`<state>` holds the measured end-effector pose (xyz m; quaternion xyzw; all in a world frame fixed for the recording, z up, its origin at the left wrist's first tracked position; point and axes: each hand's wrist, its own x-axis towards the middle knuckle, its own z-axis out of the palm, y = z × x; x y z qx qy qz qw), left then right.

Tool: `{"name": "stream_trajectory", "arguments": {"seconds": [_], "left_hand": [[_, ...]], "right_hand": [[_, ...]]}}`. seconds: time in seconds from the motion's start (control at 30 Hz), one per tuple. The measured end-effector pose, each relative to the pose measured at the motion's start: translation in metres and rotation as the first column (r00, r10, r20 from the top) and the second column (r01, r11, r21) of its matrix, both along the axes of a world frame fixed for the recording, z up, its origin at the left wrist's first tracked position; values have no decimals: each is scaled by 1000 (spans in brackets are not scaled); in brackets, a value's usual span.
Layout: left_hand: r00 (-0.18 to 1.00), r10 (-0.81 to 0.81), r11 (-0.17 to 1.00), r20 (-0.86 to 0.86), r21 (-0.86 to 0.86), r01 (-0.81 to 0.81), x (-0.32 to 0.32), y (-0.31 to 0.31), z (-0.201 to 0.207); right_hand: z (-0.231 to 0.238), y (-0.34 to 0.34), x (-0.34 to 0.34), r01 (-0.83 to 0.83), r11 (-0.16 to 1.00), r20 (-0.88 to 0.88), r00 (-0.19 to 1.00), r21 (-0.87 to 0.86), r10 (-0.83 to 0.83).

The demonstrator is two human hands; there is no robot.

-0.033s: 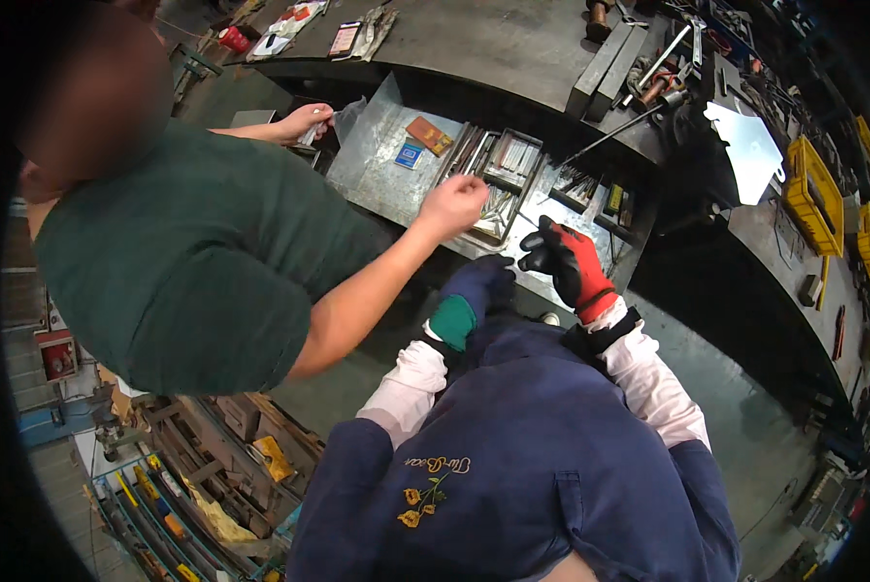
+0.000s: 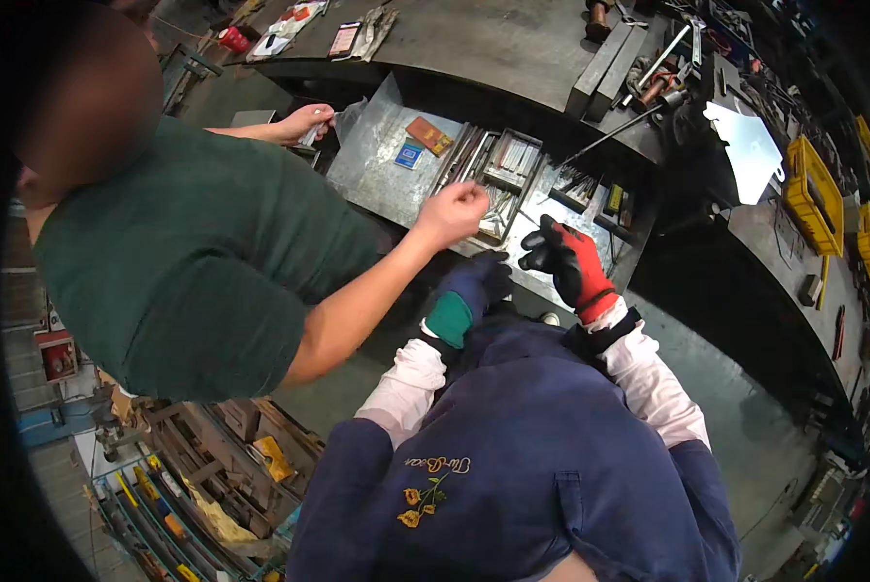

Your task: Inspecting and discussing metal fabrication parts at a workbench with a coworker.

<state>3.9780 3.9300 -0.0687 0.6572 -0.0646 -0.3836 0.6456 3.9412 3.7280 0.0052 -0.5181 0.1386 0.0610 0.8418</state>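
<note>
So both of the wearer's hands are gloved and hovering over an open metal drawer [image 2: 377,165] pulled out from under the dark table [image 2: 493,44]. Right hand [image 2: 569,260] is in a red and black glove at the near edge of the drawer, fingers loosely curled, nothing in it that I can see. Left hand [image 2: 474,283] wears a dark blue glove with a green cuff, just left of the red one; can't tell whether it grips anything. Over the drawer's small tray [image 2: 512,160] of thin metal pieces, a co-worker's bare hand [image 2: 451,213] is pinched shut. A red box [image 2: 427,133] and blue packet [image 2: 409,154] lie in the drawer's left part.
</note>
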Motion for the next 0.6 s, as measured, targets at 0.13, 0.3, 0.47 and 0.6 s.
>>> {"name": "stream_trajectory", "arguments": {"seconds": [0.13,0.3,0.47,0.6], "left_hand": [[977,88,982,195,-179,-52,9,5,-36],[840,2,715,-543,-586,-381,8,-14,1],[819,42,616,-573,-630,-473,-2,-28,63],[766,-24,463,-642,-687,-560,5,-22,61]], "right_hand": [[9,0,-2,70,993,-44,997,90,-66],[12,-3,-5,101,987,-40,994,123,-97],[13,-6,-7,178,976,-78,982,125,-170],[23,-4,-8,187,970,-106,979,154,-172]]}}
